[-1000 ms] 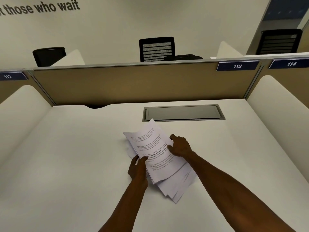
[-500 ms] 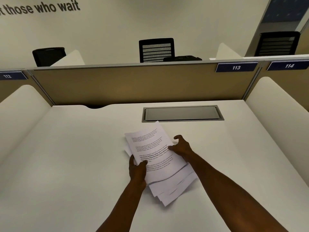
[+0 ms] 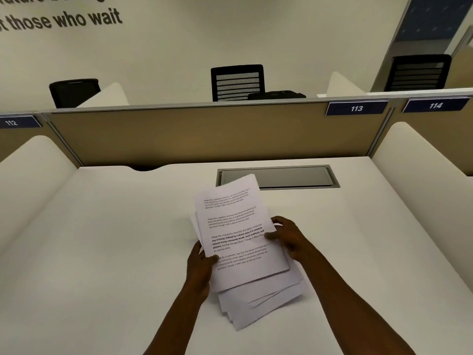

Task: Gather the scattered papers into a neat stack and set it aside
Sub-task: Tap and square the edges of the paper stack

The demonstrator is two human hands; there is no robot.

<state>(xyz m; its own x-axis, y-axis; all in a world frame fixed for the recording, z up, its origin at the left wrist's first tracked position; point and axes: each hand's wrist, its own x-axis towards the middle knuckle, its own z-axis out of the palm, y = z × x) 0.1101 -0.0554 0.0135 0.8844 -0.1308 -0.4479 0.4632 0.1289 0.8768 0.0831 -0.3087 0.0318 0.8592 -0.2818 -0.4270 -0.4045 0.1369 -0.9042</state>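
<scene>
A loose pile of white printed papers (image 3: 240, 234) sits in the middle of the white desk (image 3: 102, 252), its sheets fanned out unevenly toward the lower right. The top sheet carries several blocks of black text. My left hand (image 3: 201, 267) grips the pile's left edge, thumb on top of the sheets. My right hand (image 3: 286, 235) holds the right edge, with the fingers curled over the top sheet. The pile's far end is tilted up off the desk, while the lower sheets splay out below.
A grey cable hatch (image 3: 279, 176) is set into the desk just behind the papers. A tan partition (image 3: 204, 134) closes the back, with white curved dividers at left (image 3: 30, 175) and right (image 3: 422, 170). Black chairs stand beyond.
Both hands have drawn the papers closer together and turned the pile more upright. Its top end now reaches over the hatch's edge, and fewer sheets stick out at the lower right.
</scene>
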